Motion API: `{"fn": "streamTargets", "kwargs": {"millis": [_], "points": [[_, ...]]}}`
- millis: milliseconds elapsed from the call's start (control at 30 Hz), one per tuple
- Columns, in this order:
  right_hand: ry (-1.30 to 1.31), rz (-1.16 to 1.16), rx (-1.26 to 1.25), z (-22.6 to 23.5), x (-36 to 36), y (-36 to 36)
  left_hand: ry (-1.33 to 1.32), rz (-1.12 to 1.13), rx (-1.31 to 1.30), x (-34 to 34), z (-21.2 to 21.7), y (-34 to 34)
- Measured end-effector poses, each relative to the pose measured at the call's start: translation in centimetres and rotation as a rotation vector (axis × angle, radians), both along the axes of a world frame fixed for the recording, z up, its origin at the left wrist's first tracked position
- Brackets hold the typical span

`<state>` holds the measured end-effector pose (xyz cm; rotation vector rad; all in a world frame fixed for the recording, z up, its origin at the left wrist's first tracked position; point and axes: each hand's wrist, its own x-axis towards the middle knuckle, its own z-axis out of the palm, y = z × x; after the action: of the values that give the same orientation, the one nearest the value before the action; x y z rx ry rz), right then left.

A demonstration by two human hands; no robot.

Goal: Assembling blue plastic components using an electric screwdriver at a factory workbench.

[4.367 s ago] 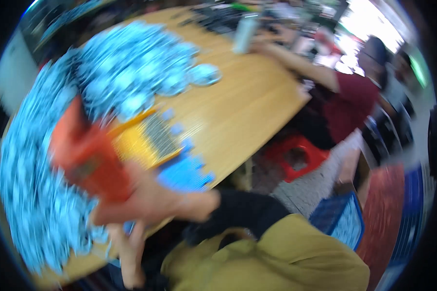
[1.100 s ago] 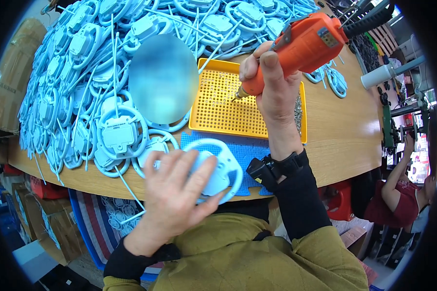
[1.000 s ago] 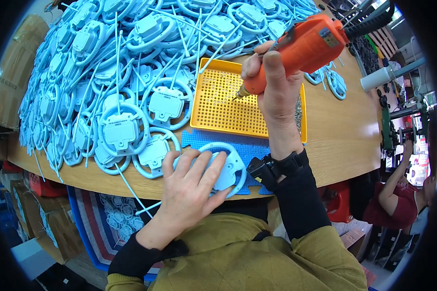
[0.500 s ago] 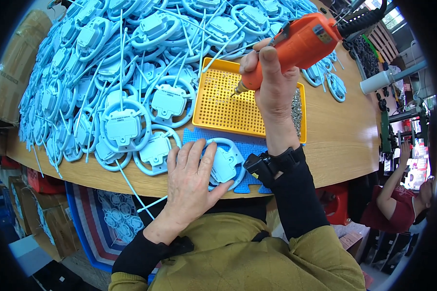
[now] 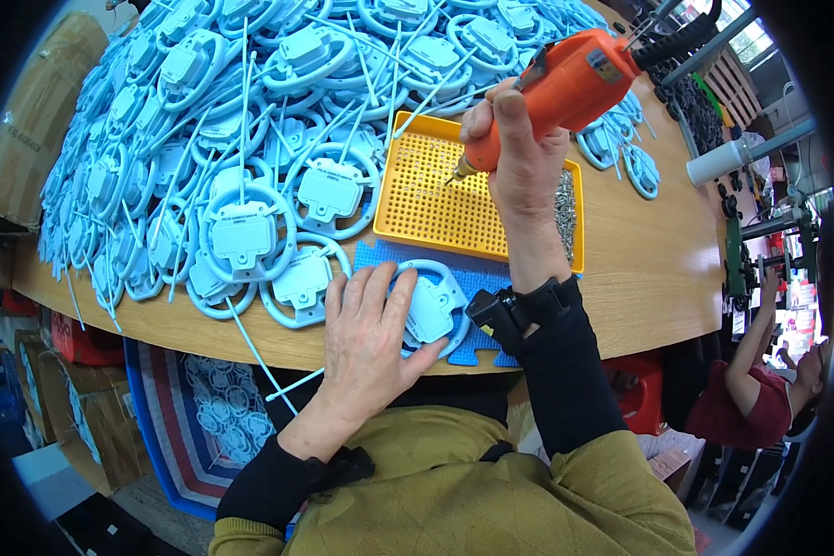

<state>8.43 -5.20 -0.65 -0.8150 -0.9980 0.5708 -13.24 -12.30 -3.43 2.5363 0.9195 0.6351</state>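
My right hand is wrapped round an orange electric screwdriver. Its bit points down and left over the yellow perforated tray, near small screws sitting in the holes; I cannot tell if it touches one. My left hand grips a light blue ring-shaped plastic part, fingers over its left rim and thumb along its near edge. That part lies on a blue foam mat at the table's near edge. A thin light blue stem sticks out to the left from under my left hand.
A big heap of similar light blue parts covers the table's left and far side. Loose screws fill the tray's right end. A few parts lie at the far right. Below left stands a blue-rimmed bin. Another person is at right.
The view has shifted slightly, moving the heap and tray a little to the right in the picture. Both hands keep their holds, with the screwdriver still over the tray.
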Motion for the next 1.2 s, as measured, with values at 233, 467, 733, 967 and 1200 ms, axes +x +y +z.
{"fn": "streamTargets", "kwargs": {"millis": [233,467,733,967,1200], "points": [[0.0,0.037,0.128,4.6,-0.9,-2.9,-0.032,0.048,-0.037,0.5,0.3,0.1],[0.078,0.285,0.051,4.6,-3.7,-9.3,-0.047,0.054,0.021,1.4,0.1,-0.2],[0.179,0.261,-0.1,2.0,-5.0,-10.1,-0.019,0.066,-0.054,0.9,-0.1,-0.4],[-0.003,0.162,-0.151,1.7,-5.3,-9.5,-0.012,0.062,-0.034,1.1,0.1,-0.4],[0.024,0.297,-0.103,2.9,-5.9,-8.4,-0.011,0.1,-0.017,-1.4,1.2,-0.2]]}}
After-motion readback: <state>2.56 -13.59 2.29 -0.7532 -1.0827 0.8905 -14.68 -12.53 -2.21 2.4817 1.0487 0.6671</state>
